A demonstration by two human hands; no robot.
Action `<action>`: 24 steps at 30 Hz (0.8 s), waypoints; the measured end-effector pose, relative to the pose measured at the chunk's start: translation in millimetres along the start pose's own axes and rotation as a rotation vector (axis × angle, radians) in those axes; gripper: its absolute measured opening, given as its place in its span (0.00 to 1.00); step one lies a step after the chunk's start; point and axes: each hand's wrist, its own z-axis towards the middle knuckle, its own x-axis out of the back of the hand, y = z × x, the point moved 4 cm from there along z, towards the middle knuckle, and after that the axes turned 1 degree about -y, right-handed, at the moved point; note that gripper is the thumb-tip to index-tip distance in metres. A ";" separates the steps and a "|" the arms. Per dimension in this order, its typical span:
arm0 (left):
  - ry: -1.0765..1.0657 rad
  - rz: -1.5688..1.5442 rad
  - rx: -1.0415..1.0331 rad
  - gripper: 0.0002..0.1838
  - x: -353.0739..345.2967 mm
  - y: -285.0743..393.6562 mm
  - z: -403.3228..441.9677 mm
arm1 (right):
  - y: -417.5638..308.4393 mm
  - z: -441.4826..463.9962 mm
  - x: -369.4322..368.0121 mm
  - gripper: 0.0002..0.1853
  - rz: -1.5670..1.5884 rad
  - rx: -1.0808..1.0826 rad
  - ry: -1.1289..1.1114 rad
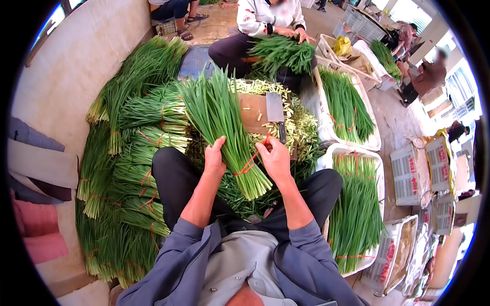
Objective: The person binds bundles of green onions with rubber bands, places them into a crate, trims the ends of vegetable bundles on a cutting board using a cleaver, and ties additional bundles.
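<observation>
A thick bundle of garlic chives [224,122] lies slanted over my lap, leaves pointing away and pale cut stems toward me. My left hand [215,159] grips its left side, thumb up, with the other fingers partly hidden behind the leaves. A red tie [247,166] runs around the bundle near the stem end. At the right side, my right hand [275,159] pinches that tie between thumb and fingers. Just beyond my hands, a cleaver [275,108] with a dark handle rests on a wooden cutting board [250,116], among chopped stem ends [291,133].
Tied chive bundles [140,168] are piled on my left beside a wall [76,66]. White crates [378,178] of chives stand on my right. Opposite me, a seated person [270,25] handles loose chives [283,53]. More crates [406,176] and people are farther right.
</observation>
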 end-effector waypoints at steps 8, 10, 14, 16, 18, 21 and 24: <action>-0.011 -0.008 -0.088 0.16 -0.8 1.7 -0.4 | -26.4 -2.0 -41.8 0.11 -0.073 0.217 -0.117; -0.040 0.017 -0.071 0.15 -1.6 0.7 -0.2 | -27.4 -2.4 -41.3 0.11 -0.128 0.324 -0.090; -0.027 -0.019 -0.063 0.14 5.0 -0.8 4.2 | -27.8 -4.6 -25.1 0.08 0.101 0.269 -0.258; -0.028 -0.073 0.014 0.15 11.0 -4.9 10.5 | -34.1 -18.8 -14.4 0.06 0.665 0.132 -0.576; -0.037 -0.119 0.020 0.17 12.3 -4.4 14.2 | -36.7 -31.8 2.6 0.05 0.685 0.001 -0.825; -0.084 -0.246 0.135 0.21 6.2 -6.6 12.7 | -29.9 -8.1 9.9 0.12 0.873 -0.243 -0.617; -0.140 -0.243 0.134 0.22 -2.3 -5.0 6.9 | -25.1 18.8 -8.5 0.16 0.688 -0.274 -0.329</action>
